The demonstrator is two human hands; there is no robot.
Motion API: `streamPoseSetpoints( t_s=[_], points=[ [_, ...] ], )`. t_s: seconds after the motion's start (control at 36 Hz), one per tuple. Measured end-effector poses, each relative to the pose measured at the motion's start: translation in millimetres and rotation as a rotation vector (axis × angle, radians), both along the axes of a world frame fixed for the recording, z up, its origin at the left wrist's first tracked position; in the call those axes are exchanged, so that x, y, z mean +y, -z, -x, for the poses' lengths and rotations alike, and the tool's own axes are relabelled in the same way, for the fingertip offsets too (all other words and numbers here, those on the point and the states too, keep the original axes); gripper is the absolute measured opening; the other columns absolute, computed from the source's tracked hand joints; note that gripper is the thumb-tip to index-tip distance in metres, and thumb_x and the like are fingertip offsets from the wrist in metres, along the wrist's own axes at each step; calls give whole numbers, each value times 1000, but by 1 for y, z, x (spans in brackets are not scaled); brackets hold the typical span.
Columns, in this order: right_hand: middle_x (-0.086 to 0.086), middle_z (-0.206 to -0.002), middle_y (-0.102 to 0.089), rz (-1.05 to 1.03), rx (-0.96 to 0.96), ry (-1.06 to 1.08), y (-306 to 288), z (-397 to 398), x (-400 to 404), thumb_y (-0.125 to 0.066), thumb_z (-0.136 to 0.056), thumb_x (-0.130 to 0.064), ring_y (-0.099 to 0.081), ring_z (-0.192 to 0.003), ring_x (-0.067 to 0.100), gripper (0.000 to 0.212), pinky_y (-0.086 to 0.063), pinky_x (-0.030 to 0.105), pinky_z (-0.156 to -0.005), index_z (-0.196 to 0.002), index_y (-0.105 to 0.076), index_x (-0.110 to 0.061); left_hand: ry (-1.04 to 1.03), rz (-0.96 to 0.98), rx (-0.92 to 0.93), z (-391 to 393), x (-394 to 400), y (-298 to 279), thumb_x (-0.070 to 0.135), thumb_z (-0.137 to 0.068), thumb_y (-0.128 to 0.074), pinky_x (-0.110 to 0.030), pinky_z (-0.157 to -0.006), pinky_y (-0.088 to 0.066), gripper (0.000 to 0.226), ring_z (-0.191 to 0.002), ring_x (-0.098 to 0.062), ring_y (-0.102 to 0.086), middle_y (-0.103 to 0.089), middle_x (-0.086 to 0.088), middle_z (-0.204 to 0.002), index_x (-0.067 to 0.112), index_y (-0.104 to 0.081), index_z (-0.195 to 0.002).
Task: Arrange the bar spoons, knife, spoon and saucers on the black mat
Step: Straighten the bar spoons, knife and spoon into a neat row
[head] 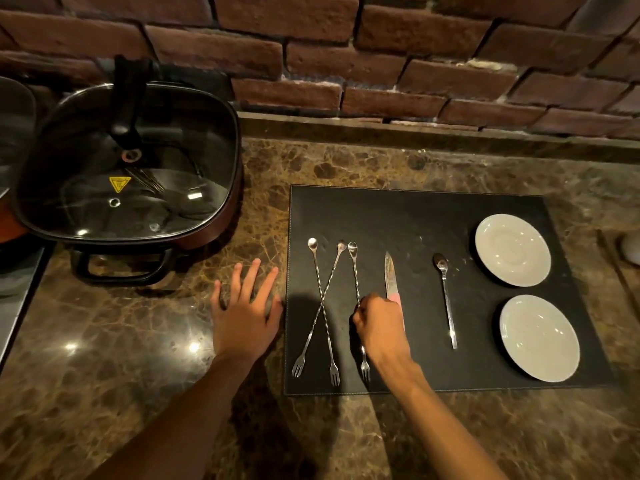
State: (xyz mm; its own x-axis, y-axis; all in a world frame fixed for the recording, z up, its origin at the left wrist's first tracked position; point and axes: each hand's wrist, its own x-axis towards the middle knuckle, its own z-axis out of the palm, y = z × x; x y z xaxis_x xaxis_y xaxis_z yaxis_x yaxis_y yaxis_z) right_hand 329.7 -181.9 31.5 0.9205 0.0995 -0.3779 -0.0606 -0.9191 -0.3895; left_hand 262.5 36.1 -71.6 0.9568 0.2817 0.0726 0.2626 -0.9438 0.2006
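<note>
A black mat (pixel 415 216) lies on the marble counter. On its left part two twisted bar spoons (pixel 323 299) lie crossed in an X. A third bar spoon (pixel 354 268) lies straight beside them, and my right hand (pixel 379 327) pinches its shaft at mid-length. To the right lie a knife (pixel 390 275) with a pink handle partly under my hand, then a small spoon (pixel 446 296). Two white saucers, one far (pixel 512 249) and one near (pixel 539 337), sit on the mat's right side. My left hand (pixel 246 313) rests flat on the counter, fingers spread, just left of the mat.
A square electric pan (pixel 128 164) with a glass lid and black handle stands at the back left. A brick wall (pixel 346 57) rises behind the counter. A wooden edge (pixel 616 268) and a pale object show at the far right.
</note>
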Motion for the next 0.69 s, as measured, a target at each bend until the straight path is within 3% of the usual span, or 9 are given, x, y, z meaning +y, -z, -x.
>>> streamPoseSetpoints(
  t_s=[0.08,0.28,0.36,0.5,0.69],
  points=[
    [19,-88,-68,13,-13,-12,0,2,1,-55,-91,-9,-66,-81,34,14,-50,35,-68,-89,-65,1,-4,0,4,0,0,-2,51,-100,-31,-59,-120,-17,55,-156,-23,-23,-30,6,-167,41,-35,-154],
    [19,-94,-67,39,-47,-2,-2,2,3,-52,-94,-16,-63,-90,36,19,-53,41,-77,-94,-62,0,-4,5,-7,0,0,-2,50,-100,-33,-59,-120,-17,55,-156,-23,-24,-31,6,-166,41,-37,-153],
    [18,-93,-67,40,-102,2,-4,1,14,-48,-95,-21,-64,-88,36,25,-51,41,-74,-94,-61,0,2,-9,-21,0,0,-2,49,-100,-35,-59,-120,-18,54,-155,-24,-25,-32,5,-166,40,-38,-153],
    [21,-84,-67,-69,73,55,-4,-8,42,-46,-89,-22,-63,-78,40,29,-51,40,-66,-79,-62,0,-2,-5,-16,0,0,-2,50,-100,-35,-58,-120,-17,54,-156,-23,-24,-32,6,-166,40,-37,-153],
    [17,-96,-60,-91,163,98,-1,-23,61,-50,-84,-16,-63,-91,40,20,-56,46,-78,-95,-60,-2,-7,-8,3,-1,0,-1,50,-99,-36,-58,-121,-17,55,-156,-22,-24,-32,6,-166,42,-36,-153]
  ],
)
